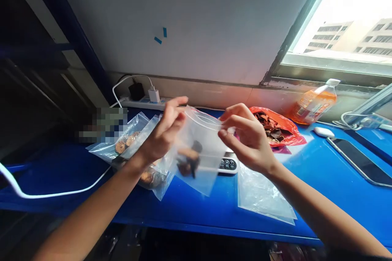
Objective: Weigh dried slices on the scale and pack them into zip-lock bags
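A translucent zip bag (211, 167) hangs in front of me above the blue table, a few dark and brown dried pieces (192, 159) inside, blurred by motion. My left hand (163, 134) is closed at the upper left corner of the bag. At the upper right corner, the fingers of my right hand (246, 138) pinch the rim beside the zip strip. Partly hidden behind the bag is a white digital scale (229, 164) with black buttons. Under my left forearm lie several clear bags (162, 185) holding round brown dried slices (121, 147).
A red plastic bag (294, 130) of dried slices sits behind my right hand. Flat clear bags (263, 197) lie near the blue table's (211, 220) front edge. Farther right are an orange drink bottle (317, 102) and a phone (361, 161). A white cable (55, 193) crosses the left side.
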`<action>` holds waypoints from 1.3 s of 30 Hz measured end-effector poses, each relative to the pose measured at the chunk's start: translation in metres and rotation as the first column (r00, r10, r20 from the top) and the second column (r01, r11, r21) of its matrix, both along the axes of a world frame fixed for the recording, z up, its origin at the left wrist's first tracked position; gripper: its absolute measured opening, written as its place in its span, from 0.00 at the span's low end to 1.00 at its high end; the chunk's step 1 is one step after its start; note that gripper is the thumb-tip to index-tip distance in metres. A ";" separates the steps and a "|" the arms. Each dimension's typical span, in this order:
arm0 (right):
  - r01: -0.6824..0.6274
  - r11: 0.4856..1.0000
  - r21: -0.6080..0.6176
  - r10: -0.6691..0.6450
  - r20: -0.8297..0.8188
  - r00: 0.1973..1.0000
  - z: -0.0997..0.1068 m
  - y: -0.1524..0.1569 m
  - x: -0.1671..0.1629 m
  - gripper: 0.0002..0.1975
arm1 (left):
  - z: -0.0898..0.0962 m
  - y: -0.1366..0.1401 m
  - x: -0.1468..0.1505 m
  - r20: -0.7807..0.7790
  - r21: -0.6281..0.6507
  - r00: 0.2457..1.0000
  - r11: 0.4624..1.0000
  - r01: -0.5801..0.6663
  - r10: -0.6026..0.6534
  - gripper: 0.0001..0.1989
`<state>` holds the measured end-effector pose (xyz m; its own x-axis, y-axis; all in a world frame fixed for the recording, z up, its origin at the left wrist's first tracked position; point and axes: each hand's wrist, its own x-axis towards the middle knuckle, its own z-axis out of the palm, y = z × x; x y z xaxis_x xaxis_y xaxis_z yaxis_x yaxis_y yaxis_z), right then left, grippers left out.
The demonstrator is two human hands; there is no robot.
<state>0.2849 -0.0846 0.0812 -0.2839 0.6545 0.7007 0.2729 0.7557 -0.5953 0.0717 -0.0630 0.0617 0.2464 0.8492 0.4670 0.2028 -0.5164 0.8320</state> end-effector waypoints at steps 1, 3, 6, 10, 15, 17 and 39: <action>0.048 0.999 0.005 -0.048 -0.038 0.998 -0.003 0.000 0.005 0.07 | 0.004 0.000 0.004 0.017 -0.083 0.999 0.996 0.034 -0.032 0.23; 0.130 0.991 -0.019 -0.131 -0.120 0.984 -0.013 0.001 0.015 0.07 | 0.009 0.002 0.016 0.054 -0.182 0.997 0.981 0.071 -0.062 0.15; 0.133 0.976 -0.173 -0.174 -0.249 0.953 -0.032 0.005 0.025 0.06 | 0.008 0.008 0.035 0.169 -0.175 0.985 0.983 0.058 -0.028 0.09; 0.037 0.942 -0.332 -0.169 -0.377 0.911 -0.051 0.009 0.034 0.06 | -0.005 0.015 0.047 0.236 -0.123 0.972 0.992 0.042 -0.012 0.09; 0.079 0.952 -0.294 -0.200 -0.408 0.891 -0.054 0.011 0.037 0.09 | -0.018 0.008 0.046 0.224 -0.094 0.975 0.995 0.013 0.008 0.10; 0.089 0.955 -0.282 -0.202 -0.406 0.891 -0.054 0.012 0.037 0.11 | -0.019 0.007 0.044 0.228 -0.091 0.974 0.996 0.002 0.019 0.11; 0.310 0.885 0.347 -0.380 0.154 0.912 -0.068 -0.004 0.008 0.16 | -0.046 -0.009 0.056 -0.208 0.686 0.959 0.728 0.002 0.193 0.09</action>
